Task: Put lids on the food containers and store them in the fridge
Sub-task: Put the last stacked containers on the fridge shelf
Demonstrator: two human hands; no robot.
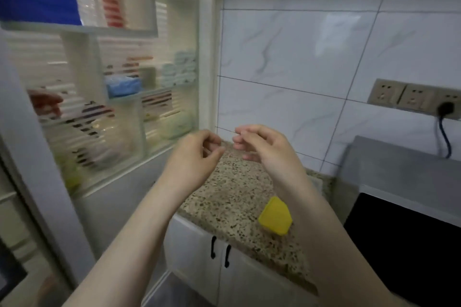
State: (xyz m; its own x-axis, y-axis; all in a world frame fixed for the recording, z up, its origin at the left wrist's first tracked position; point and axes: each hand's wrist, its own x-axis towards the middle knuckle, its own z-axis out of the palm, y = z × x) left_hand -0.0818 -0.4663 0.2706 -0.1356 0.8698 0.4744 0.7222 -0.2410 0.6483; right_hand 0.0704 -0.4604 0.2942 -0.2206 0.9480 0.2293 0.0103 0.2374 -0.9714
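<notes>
Both hands, left hand [197, 154] and right hand [264, 147], hover with fingers loosely curled and holding nothing above the counter [232, 189]; the yellow container [275, 215] looks light, stiff and smooth, best gripped by its sides.

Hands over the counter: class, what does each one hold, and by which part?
Nothing. The left hand and right hand hang loosely curled; the yellow container sits untouched.

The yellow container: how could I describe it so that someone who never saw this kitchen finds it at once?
Find the speckled granite countertop right of the open fridge door. Near its front edge, under the right forearm, sits the yellow container with its lid on. It is the only thing visible there and the only bright yellow one.
</notes>
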